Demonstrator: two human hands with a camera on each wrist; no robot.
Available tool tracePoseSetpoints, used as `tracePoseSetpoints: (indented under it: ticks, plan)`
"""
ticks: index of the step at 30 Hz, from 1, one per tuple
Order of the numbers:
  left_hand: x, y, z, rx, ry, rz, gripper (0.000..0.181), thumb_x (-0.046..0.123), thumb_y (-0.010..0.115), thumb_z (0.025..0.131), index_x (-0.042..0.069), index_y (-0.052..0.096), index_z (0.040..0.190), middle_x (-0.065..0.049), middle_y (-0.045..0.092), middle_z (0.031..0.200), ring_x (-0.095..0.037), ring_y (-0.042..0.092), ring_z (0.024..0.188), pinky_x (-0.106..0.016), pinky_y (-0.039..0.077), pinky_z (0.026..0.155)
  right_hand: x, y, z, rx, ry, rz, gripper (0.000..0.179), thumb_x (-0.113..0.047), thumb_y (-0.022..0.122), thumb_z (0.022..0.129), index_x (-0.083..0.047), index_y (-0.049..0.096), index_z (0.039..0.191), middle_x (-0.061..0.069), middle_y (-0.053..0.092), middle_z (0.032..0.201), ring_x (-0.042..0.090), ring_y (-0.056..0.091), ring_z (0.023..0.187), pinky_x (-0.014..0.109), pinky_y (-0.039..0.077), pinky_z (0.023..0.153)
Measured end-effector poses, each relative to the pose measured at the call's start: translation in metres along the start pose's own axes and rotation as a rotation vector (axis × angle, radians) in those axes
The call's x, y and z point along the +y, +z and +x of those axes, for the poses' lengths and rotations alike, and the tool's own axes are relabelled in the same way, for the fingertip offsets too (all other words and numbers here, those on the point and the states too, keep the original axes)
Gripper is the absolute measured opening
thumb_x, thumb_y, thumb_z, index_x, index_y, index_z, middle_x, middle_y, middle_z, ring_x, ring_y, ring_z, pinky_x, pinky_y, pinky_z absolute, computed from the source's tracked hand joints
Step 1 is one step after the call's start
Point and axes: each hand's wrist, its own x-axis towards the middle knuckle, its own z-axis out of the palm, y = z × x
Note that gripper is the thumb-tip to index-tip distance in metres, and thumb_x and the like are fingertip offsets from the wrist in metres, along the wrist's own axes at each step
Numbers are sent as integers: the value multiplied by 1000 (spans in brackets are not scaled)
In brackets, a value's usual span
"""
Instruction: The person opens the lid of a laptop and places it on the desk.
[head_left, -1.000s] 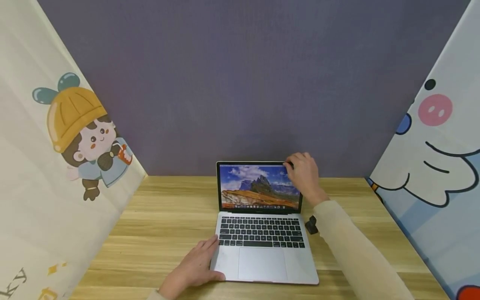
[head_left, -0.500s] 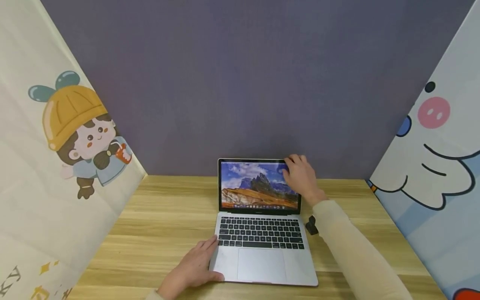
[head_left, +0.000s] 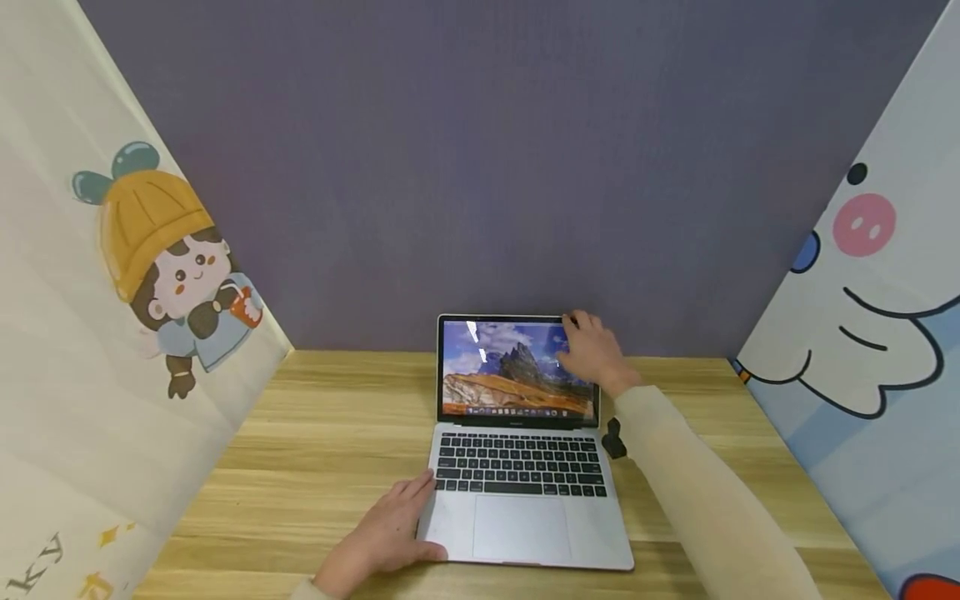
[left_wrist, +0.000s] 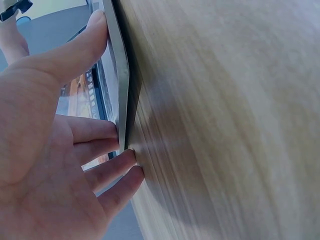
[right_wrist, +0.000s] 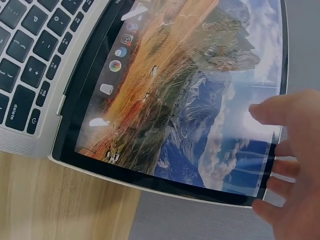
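Note:
A silver laptop (head_left: 522, 529) stands unfolded on the wooden table, its lit screen (head_left: 517, 375) showing a mountain picture. My left hand (head_left: 390, 527) rests at the front left corner of the base. In the left wrist view its thumb (left_wrist: 90, 45) lies along the laptop's edge, and the fairly straight fingers (left_wrist: 117, 172) meet the side edge and the tabletop. My right hand (head_left: 592, 348) grips the upper right corner of the screen. In the right wrist view the thumb (right_wrist: 270, 111) is in front of the display, with the other fingertips at the top edge.
A small black object (head_left: 613, 439) lies just right of the laptop, near the right sleeve (head_left: 697, 483). Behind the wooden table (head_left: 300, 467) rises a grey-purple panel (head_left: 480, 167). Cartoon-printed cloths hang on the left (head_left: 60, 333) and right (head_left: 900, 333).
The screen has tilted further back, its top edge higher in the head view, and light glare now shows on it. My right hand moved slightly left with it; my left hand stayed put.

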Motion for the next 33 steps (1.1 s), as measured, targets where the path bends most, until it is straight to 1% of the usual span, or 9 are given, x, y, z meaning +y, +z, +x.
tracePoseSetpoints:
  ticks: [2,5,14,18,24,27,30,33]
  plan:
    - [0,1,1,-1,1,0,109,68,76,74,-2,44,151,-18,39,159,-39,43,137,-57,38,113,0,0,2,-33,13,1,76,-31,60,101,3,25,158,25,24,160,46,22,147,64,30,114]
    - [0,1,2,-1,3,3,109,68,77,74,-2,44,151,-18,39,159,-40,43,137,-58,38,113,1,0,2,-62,19,1,78,-31,60,101,3,22,159,26,21,161,46,19,148,64,28,115]
    - [1,3,4,-8,-1,2,109,68,77,74,-1,43,151,-18,38,159,-40,42,138,-58,37,113,3,5,3,-75,25,-25,77,-32,57,103,4,19,160,27,19,162,47,17,149,62,27,117]
    - [2,3,4,-15,0,1,110,68,76,74,-2,42,152,-18,37,160,-40,41,139,-57,37,113,5,3,1,-40,4,-37,76,-33,58,102,5,22,158,28,23,159,48,21,147,63,25,118]
    - [3,-1,5,-14,-10,-38,109,63,79,75,-5,42,151,-21,35,160,-42,38,141,-60,35,114,9,-3,-6,35,-58,-40,72,-33,58,102,4,30,157,27,31,154,47,27,144,62,26,117]
    - [5,-3,7,-18,-23,-56,108,61,81,74,-6,42,150,-22,34,160,-43,37,142,-61,34,114,10,-7,-12,56,-77,-24,71,-33,59,103,4,32,156,27,31,155,46,26,144,63,26,117]
    - [6,-4,10,-21,-32,-61,104,60,79,77,-6,44,149,-23,35,159,-43,38,142,-60,35,114,12,-10,-19,73,-82,-5,71,-33,59,103,5,31,156,28,29,156,46,25,146,63,25,117]
    - [7,-5,13,2,-35,-55,98,58,77,82,-9,46,146,-26,40,155,-44,42,139,-60,38,112,15,-10,-30,95,-76,36,72,-34,58,103,5,30,156,29,28,157,47,24,146,64,24,117]
